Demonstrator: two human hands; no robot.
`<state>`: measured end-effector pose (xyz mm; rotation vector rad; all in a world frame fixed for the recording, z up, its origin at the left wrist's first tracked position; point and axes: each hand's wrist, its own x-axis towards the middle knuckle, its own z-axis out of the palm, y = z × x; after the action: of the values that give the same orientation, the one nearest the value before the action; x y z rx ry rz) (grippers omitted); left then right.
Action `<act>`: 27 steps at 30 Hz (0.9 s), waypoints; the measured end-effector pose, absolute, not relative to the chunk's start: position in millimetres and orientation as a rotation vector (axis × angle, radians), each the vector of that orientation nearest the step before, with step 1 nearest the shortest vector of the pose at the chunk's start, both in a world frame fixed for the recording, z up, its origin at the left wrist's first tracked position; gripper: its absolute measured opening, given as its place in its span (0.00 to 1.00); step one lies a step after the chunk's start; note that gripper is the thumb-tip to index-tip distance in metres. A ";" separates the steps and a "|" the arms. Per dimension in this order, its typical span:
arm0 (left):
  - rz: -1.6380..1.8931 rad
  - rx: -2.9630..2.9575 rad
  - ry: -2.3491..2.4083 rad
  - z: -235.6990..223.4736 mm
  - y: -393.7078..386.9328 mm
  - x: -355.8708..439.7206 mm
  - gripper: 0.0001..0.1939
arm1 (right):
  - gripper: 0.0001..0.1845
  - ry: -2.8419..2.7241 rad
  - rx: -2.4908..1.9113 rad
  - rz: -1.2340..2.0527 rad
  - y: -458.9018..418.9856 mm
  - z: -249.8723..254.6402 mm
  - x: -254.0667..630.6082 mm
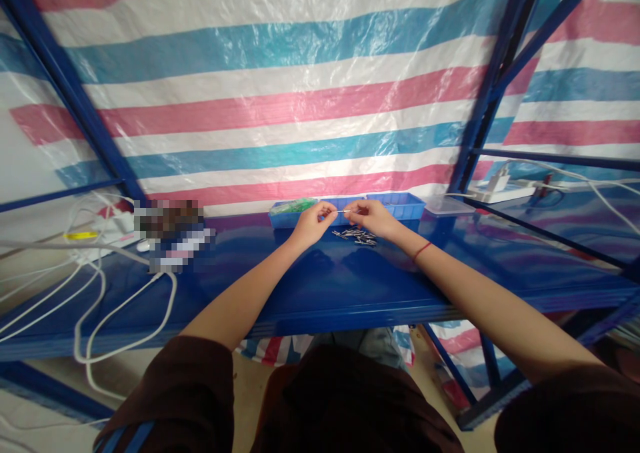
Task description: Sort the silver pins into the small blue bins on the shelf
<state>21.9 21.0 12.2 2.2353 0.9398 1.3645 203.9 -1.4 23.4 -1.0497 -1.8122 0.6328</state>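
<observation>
**Two hands, one thin pin between them**

On the far left of the blue shelf (320, 286) lie white cables (90, 286), too tangled to count.

The left hand (313, 221) is up at the far side of the shelf. Its fingers are pinched tight on the left end of a thin pin (343, 211). The pin lies flat, and its long way runs left to right, from one hand to the other.

The right hand (373, 217) pinches the right end the same way. It has a red band (423, 250) on its wrist. Both hands touch the pin, so neither one is nearer. The two hands are very close, with just a little of the pin showing between them.

Right under the pin, near the right hand, sits one small pile (356, 236) of silver bits. They are too tiny to count.

Just past the hands are two blue trays (400, 206), side by side. The left one has green stuff (293, 206) in it. To their right is one clear box (449, 205).

Counted: two hands, one pin, one pile, two trays, one box.
</observation>
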 end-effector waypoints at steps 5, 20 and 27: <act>1.351 2.242 0.950 11.7 22.1 20.7 0.06 | 0.16 -1.763 -1.028 0.639 -5.0 26.8 202.2; 1.059 2.441 0.963 4.1 23.7 19.4 0.13 | 0.13 -1.850 -1.109 0.346 0.2 24.8 208.7; 0.800 2.802 1.041 -8.2 33.8 15.9 0.16 | 0.18 -1.478 -1.517 -0.318 18.3 31.2 276.2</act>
<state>15.9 33.8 -8.2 2.8024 1.0410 0.8004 276.2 18.3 31.2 -1.5169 -1.4781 -0.3181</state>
